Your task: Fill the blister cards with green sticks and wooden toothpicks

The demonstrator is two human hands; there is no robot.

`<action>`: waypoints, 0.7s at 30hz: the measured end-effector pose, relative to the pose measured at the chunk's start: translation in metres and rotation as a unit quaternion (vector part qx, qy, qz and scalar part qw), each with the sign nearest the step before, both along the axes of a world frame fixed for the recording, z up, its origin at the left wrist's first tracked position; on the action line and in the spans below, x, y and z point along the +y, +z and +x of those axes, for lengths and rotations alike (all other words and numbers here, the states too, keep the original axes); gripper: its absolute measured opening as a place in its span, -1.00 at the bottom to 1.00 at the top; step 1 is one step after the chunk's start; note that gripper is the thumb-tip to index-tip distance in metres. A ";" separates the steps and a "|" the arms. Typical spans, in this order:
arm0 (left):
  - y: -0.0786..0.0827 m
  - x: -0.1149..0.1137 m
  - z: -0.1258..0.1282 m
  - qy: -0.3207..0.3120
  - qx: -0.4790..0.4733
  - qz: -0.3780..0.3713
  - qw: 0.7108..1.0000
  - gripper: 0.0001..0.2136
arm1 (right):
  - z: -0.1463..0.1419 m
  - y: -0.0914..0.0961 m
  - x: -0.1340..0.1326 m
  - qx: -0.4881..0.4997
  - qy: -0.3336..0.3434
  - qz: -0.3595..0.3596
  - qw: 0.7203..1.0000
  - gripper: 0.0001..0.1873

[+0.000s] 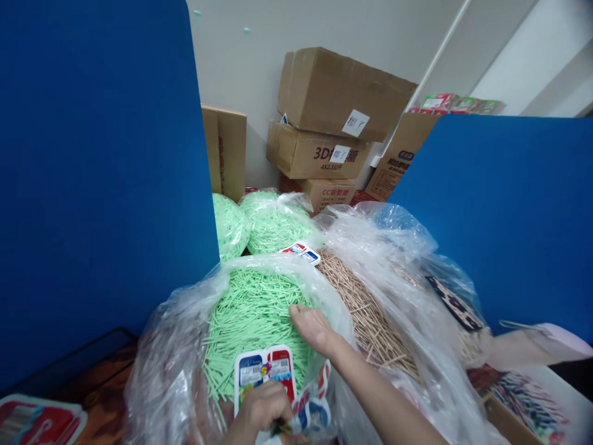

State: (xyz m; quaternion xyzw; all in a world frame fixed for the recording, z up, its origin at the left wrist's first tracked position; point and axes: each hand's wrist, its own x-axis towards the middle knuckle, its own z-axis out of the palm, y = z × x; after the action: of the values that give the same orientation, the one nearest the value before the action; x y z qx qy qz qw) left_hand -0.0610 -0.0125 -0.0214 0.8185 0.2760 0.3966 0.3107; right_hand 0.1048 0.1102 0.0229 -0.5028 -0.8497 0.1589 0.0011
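My left hand (266, 405) is closed at the bottom centre, its fingers curled against a printed red-and-blue card (265, 366) that stands up in front of the knuckles. Beside it are more red, white and blue printed pieces (315, 402), partly cut off by the frame. My right hand (312, 327) rests at the right side of a heap of thin light-green sticks (254, 309). Its fingers are drawn together at the sticks, and whatever they hold is hidden. The heap lies in an opened clear plastic bag (167, 346).
Brown sticks (365, 309) fill another plastic bag to the right. Behind are further bags of green sticks (278, 225) and stacked cardboard boxes (343, 93). Blue panels (102, 154) stand on both sides. A printed package (39, 420) lies at lower left.
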 end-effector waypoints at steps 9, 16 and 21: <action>0.008 -0.017 0.001 0.141 0.002 -0.003 0.990 -0.62 | 0.010 0.019 0.007 0.134 -0.053 0.004 0.990 -0.85; 0.019 -0.013 -0.002 0.176 -0.008 0.007 0.984 -0.60 | 0.003 0.027 0.000 0.518 -0.170 -0.208 0.812 -0.54; 0.037 -0.009 -0.007 0.228 -0.001 -0.007 0.974 -0.64 | -0.001 0.063 -0.010 0.645 -0.181 -0.252 0.698 -0.51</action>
State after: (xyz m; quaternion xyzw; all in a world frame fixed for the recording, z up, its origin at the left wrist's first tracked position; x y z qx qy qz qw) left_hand -0.0685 -0.0214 0.0157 0.7318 0.4576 0.4556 0.2181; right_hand 0.1041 0.0999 0.0860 -0.4024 -0.4619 0.6491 0.4509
